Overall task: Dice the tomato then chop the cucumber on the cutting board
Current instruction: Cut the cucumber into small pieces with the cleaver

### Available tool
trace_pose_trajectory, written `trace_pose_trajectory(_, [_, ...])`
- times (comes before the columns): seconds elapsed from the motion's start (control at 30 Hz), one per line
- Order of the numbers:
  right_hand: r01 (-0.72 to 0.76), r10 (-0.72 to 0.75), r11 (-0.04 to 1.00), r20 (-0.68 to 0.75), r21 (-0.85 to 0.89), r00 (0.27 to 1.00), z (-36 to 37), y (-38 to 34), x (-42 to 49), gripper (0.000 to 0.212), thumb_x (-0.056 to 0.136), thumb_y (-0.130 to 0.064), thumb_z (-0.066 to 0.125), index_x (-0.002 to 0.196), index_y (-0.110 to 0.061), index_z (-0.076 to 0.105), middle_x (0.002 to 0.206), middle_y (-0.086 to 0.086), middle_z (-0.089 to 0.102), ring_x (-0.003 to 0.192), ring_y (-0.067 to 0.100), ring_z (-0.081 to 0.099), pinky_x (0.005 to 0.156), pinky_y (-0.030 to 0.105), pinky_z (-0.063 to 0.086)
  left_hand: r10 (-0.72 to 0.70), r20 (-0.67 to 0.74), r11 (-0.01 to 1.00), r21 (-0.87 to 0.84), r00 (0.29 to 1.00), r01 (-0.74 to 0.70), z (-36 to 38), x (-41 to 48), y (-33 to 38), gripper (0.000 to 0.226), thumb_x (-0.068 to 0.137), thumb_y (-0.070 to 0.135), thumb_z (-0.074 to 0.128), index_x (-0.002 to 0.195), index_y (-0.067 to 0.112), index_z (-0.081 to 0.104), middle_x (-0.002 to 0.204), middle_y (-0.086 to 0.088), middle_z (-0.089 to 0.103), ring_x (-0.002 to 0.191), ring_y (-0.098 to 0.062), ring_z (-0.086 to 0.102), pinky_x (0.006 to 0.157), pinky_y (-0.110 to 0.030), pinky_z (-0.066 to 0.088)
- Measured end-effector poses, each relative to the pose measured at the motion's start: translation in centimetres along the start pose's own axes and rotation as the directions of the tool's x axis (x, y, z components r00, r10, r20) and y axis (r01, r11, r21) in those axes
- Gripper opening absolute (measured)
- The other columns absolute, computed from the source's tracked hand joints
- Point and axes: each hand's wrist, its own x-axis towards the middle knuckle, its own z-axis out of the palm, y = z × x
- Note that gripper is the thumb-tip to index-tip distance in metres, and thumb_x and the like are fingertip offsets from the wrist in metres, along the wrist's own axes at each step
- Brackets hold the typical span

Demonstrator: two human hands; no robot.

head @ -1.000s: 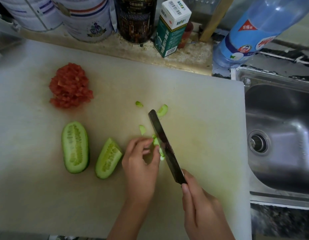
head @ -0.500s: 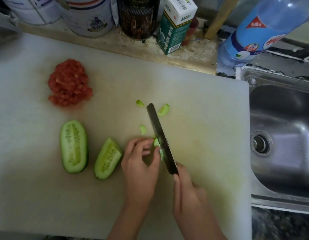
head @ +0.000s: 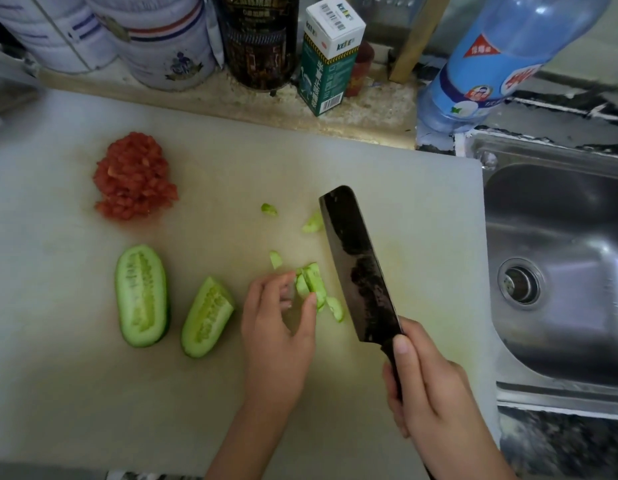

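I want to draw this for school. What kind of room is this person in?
Most likely a home kitchen. A steel sink sits right beside a cutting board with diced tomato and cut cucumber on it, and tins and a bottle sit along the counter behind.

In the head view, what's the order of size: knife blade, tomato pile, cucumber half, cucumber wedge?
1. knife blade
2. tomato pile and cucumber half look about alike; I won't rank them
3. cucumber wedge, smallest
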Motion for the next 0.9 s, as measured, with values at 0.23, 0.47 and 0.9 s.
trace_pose_trajectory(0.23, [-0.041,0.039,0.998,0.056,0.038,0.998,1.1,0.9,-0.4,0.037,0.083,-0.059,0.028,0.111,-0.050,0.051,0.058,0.013,0.048,0.041,0.008,0.040,0.044,0.021,0.036,0.073,0.055,0.992,0.098,0.996,-0.078,0.0,0.1,0.1,0.037,0.082,0.011,0.075,0.117,0.014,0.064,0.107,0.003,0.049,0.086,-0.016,0.053,0.082,-0.034,0.049])
trace_pose_trajectory(0.47, [-0.002,0.005,0.999,0.090,-0.032,0.996,1.4,0.9,-0.3,0.040,0.086,-0.060,0.025,0.115,-0.048,0.049,0.058,0.008,0.050,0.042,0.010,0.044,0.045,0.021,0.037,0.049,0.095,0.995,0.079,0.994,-0.057,-0.1,0.1,0.2,0.040,0.083,0.010,0.073,0.121,0.019,0.063,0.108,0.005,0.046,0.089,-0.015,0.052,0.085,-0.036,0.050])
trace_pose_trajectory(0.9, [0.078,-0.074,0.951,0.025,-0.298,0.997,3.0,0.6,-1.2,0.047,0.084,-0.069,0.004,0.123,-0.055,0.028,0.052,-0.004,0.041,0.053,0.017,0.050,0.050,0.025,0.040,0.027,0.123,0.997,0.071,0.992,-0.036,-0.3,0.3,0.5,0.036,0.083,0.012,0.073,0.118,0.017,0.065,0.112,0.006,0.044,0.094,-0.020,0.054,0.090,-0.040,0.051])
